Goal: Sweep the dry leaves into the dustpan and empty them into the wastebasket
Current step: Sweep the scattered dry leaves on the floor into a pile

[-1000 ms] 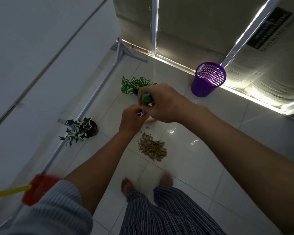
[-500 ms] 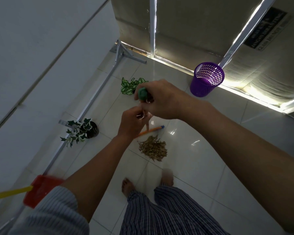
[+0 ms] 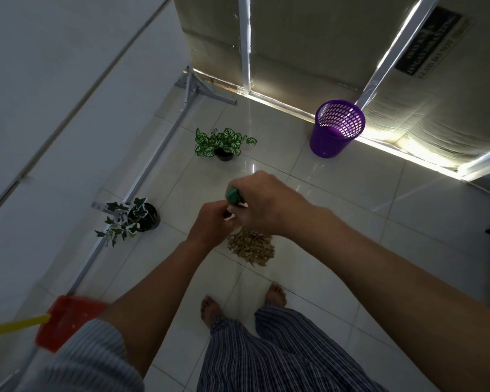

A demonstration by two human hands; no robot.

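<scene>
A pile of dry brown leaves [image 3: 251,246] lies on the white tiled floor just ahead of my bare feet. My right hand [image 3: 266,203] grips the green top end of a broom handle [image 3: 232,196] above the pile. Just below it, my left hand [image 3: 212,224] holds the same handle. The broom's lower part is hidden behind my hands. A red dustpan [image 3: 67,321] with a yellow handle stands at the lower left, partly behind my left sleeve. The purple mesh wastebasket [image 3: 335,128] stands at the far right by the lit wall base.
Two potted plants stand on the floor: a green-and-white one [image 3: 222,142] ahead and a dark ivy [image 3: 130,219] to the left. A metal frame leg [image 3: 142,179] runs along the left wall. Cardboard panels [image 3: 309,38] close off the back.
My view has tilted, so my hands and the leaf pile now sit lower in the frame. The orange broom shaft seen half a second ago is hidden now. Both hands keep their hold.
</scene>
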